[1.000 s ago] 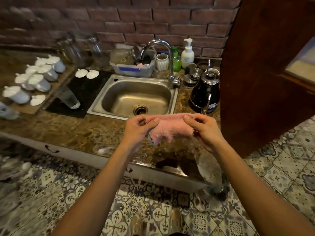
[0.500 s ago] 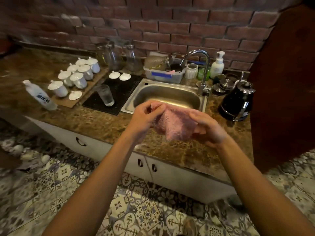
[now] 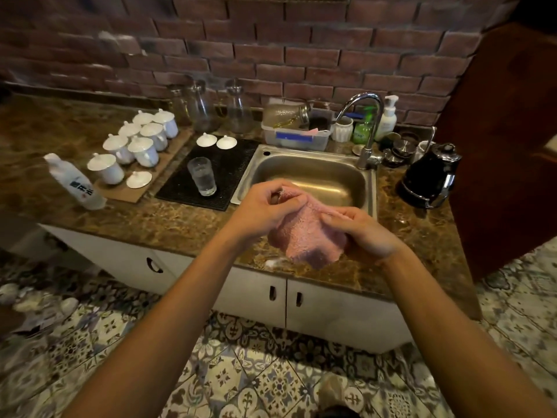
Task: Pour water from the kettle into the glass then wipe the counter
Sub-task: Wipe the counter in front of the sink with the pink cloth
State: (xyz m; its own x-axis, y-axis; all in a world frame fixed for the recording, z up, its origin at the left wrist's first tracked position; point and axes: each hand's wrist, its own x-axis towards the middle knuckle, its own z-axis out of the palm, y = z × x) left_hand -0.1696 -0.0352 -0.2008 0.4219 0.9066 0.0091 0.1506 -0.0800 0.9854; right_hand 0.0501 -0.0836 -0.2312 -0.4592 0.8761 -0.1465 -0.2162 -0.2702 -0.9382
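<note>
Both of my hands hold a pink cloth (image 3: 304,236) in the air over the front edge of the brown stone counter (image 3: 168,218). My left hand (image 3: 262,211) pinches its upper left corner and my right hand (image 3: 364,230) grips its right side. The cloth hangs bunched between them. A clear glass (image 3: 202,176) with water stands upright on a black mat (image 3: 229,164) left of the sink. The black kettle (image 3: 429,179) sits on the counter to the right of the sink, away from both hands.
A steel sink (image 3: 313,176) with a curved tap (image 3: 366,131) lies behind the cloth. White lidded cups (image 3: 135,143) stand on a board at left, next to a lying white bottle (image 3: 75,182). Glass jars, a plastic tub and soap bottles line the brick wall. A dark wooden panel (image 3: 506,146) stands right.
The view has pulled back and swung left, showing more counter and floor. The cloth went from stretched flat between my hands to bunched and hanging lower.
</note>
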